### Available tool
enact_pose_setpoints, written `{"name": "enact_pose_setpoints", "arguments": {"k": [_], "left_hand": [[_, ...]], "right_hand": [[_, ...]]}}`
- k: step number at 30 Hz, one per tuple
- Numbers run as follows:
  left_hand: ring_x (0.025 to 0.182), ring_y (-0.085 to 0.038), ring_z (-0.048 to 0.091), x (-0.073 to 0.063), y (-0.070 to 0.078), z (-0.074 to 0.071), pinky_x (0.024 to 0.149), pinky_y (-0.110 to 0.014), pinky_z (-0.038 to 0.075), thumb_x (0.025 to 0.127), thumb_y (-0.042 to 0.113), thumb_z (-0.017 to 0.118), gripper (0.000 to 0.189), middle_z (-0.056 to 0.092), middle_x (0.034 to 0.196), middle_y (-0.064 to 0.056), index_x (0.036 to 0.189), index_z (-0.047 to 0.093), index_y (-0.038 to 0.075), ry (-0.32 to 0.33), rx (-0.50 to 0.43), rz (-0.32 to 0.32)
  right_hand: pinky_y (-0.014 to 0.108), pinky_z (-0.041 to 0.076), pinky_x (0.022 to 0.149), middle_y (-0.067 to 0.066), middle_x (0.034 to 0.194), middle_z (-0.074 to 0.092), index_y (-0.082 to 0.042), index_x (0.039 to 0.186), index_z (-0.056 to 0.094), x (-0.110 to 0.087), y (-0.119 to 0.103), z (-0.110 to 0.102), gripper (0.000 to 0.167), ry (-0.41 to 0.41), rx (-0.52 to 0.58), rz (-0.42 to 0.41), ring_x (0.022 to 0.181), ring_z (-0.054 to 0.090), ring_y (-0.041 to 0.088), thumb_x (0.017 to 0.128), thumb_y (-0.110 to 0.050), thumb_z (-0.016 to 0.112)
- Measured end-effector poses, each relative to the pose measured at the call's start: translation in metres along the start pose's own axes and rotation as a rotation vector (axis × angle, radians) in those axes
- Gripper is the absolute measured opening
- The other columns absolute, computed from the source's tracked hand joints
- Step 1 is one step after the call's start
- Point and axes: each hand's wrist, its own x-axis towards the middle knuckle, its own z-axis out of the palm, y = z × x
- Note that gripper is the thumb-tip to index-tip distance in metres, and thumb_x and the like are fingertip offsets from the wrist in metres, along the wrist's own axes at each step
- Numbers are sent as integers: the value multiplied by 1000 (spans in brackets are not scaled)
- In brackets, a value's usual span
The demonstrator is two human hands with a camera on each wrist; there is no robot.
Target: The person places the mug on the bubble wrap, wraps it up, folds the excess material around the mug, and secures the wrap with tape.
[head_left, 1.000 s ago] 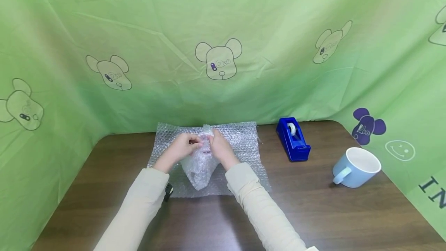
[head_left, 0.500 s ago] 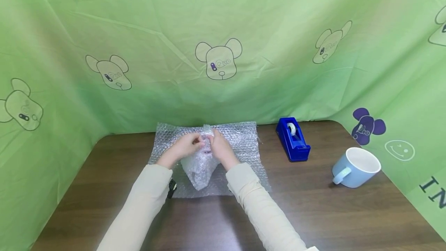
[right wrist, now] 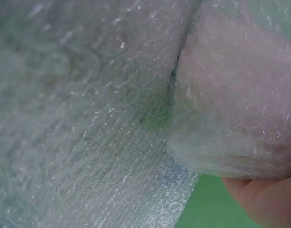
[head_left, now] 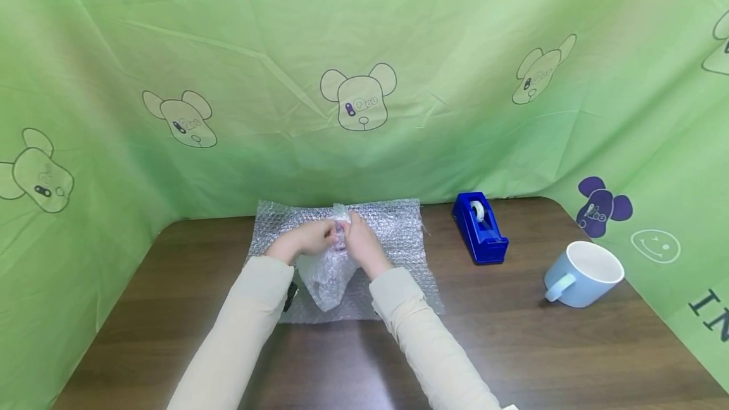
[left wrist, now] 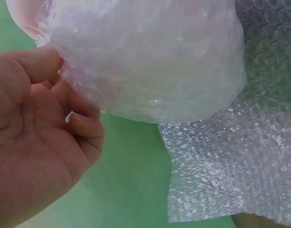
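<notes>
A bundle of bubble wrap (head_left: 327,286) rests on a flat bubble wrap sheet (head_left: 398,239). Something pale and pinkish shows dimly through its layers in the right wrist view; its kind cannot be made out. At the far end of the bundle my left hand (head_left: 310,237) pinches the wrap between thumb and fingers; the left wrist view shows the thumb and fingertips of this hand (left wrist: 45,128) at the bundle's edge. My right hand (head_left: 364,245) grips the same end from the right, its fingertips mostly hidden behind the wrap.
To the right of the sheet stands a blue tape dispenser (head_left: 481,229) with a roll of tape. A light blue mug (head_left: 581,277) is farther right, near the edge of the brown wooden table (head_left: 484,334). Green printed cloth (head_left: 364,163) hangs behind.
My left hand and forearm have shifted slightly right, and the left fingers now sit closer to the right hand. The right hand and the bundle have stayed in place.
</notes>
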Motion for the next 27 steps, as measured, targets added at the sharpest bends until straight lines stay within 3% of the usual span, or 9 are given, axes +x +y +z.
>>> {"name": "enact_pose_setpoints", "arguments": {"k": [13, 18, 24, 27], "left_hand": [[75, -15, 50, 2, -15, 9, 68, -23, 44, 95, 8, 53, 12, 56, 83, -6, 84, 52, 3, 82, -280, -34], [79, -16, 54, 2, -18, 11, 71, -23, 46, 94, 9, 56, 12, 61, 88, -10, 87, 56, 0, 131, -325, -54], [73, -14, 53, 3, -21, 15, 66, -22, 46, 90, 5, 61, 14, 56, 82, -7, 95, 50, -2, 200, -439, -92], [78, -18, 58, 4, -23, 16, 71, -27, 51, 89, 4, 61, 19, 61, 86, -14, 102, 53, -8, 220, -416, -76]], "right_hand": [[50, 35, 112, 24, 145, 42, 3, 145, 32, 2, -2, 0, 53, -19, 12, 27, 133, 43, 39, 103, -30, 36], [49, 33, 113, 23, 148, 39, 2, 146, 30, 3, -2, 0, 54, -30, 9, 34, 135, 40, 38, 103, -30, 36], [48, 33, 113, 23, 146, 41, 4, 144, 33, 5, -1, 1, 52, -20, -9, 19, 134, 42, 38, 103, -28, 36], [48, 32, 114, 23, 147, 40, 4, 144, 32, 6, -1, 2, 52, -25, -10, 29, 135, 41, 38, 103, -29, 35]]}}
